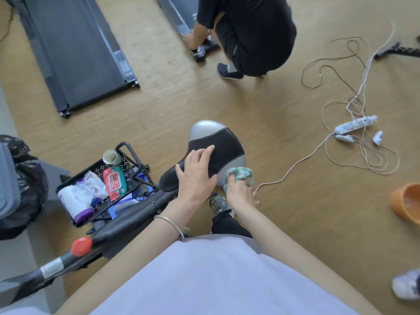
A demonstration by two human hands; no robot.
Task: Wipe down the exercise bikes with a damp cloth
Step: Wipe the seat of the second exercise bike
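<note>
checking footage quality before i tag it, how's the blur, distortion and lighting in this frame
Head view: wide-angle bend, the treadmill edges lean and curve toward the corners; lighting is soft and even, no harsh shadows on the floor; the saddle, left hand and right hand with the green cloth read fairly sharp; the shoe at the right edge is smeared.

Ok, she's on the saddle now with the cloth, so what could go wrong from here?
The right hand presses the cloth on the saddle edge while the left hand steadies it.
1. Cords trail across the floor beside the bike; a step sideways could snag one.
2. If the cloth drips, water might reach the power strip on the floor.
3. The basket of supplies sits close by the left elbow and could be knocked.
</note>
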